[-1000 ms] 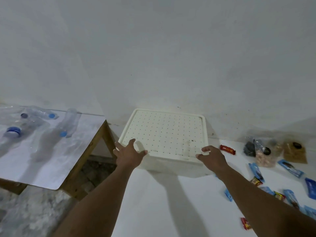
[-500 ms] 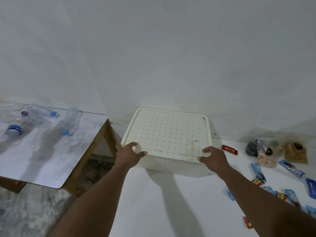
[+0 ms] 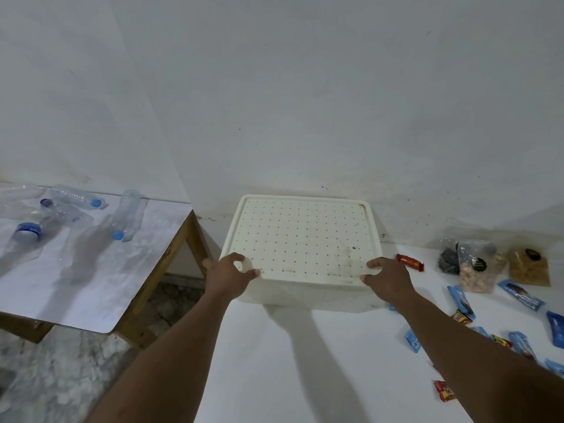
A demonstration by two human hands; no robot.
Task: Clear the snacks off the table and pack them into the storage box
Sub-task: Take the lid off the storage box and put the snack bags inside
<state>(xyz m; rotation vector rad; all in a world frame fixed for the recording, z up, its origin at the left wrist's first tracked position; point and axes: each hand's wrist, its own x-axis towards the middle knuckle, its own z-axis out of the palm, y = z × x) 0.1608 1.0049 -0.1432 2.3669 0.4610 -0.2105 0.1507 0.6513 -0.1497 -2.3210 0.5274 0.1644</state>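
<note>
A white storage box point(image 3: 308, 293) stands on the white table point(image 3: 305, 361) against the wall, closed by a white dotted lid point(image 3: 300, 236). My left hand point(image 3: 227, 274) grips the lid's near left corner. My right hand point(image 3: 389, 277) grips the near right corner. Snacks lie to the right: a red bar point(image 3: 409, 261), clear bags of nuts point(image 3: 476, 270), a brown bag point(image 3: 528, 267), several blue packets point(image 3: 462, 302) and a red packet point(image 3: 444, 390) near the front.
A second table point(image 3: 91, 270) with wooden legs stands to the left, carrying several empty plastic bottles point(image 3: 126, 213). A gap with stone floor point(image 3: 61, 370) separates the two tables. The wall rises right behind the box.
Both hands closed onto the lid's near corners; the left hand went from open beside the box to gripping the corner. The view shifted slightly.
</note>
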